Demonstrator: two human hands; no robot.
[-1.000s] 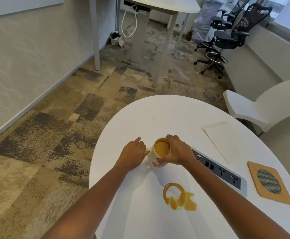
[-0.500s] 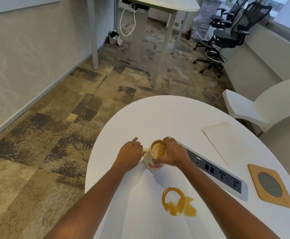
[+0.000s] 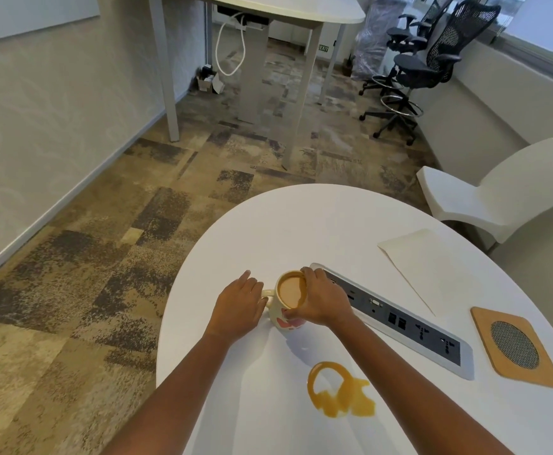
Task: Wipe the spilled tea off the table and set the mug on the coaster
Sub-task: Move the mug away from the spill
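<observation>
A cream mug [image 3: 289, 302] full of milky tea stands on the white round table [image 3: 317, 224]. My right hand [image 3: 322, 302] grips the mug's right side and rim. My left hand [image 3: 239, 305] lies palm down at the mug's handle, with its fingertips tucked in at the handle. A ring-shaped puddle of spilled tea [image 3: 337, 390] lies on the table nearer to me, apart from the mug. The square cork coaster [image 3: 514, 346] with a mesh disc sits at the right edge. A pale folded cloth [image 3: 423, 264] lies flat beyond it.
A grey power-socket panel [image 3: 396, 318] is set into the table and runs diagonally between the mug and the coaster. A white chair [image 3: 498, 198] stands at the table's right. Another table and black office chairs [image 3: 426, 60] stand farther back.
The mug has edged slightly to the left, away from the spill, with both hands still on it. The view has dipped a little.
</observation>
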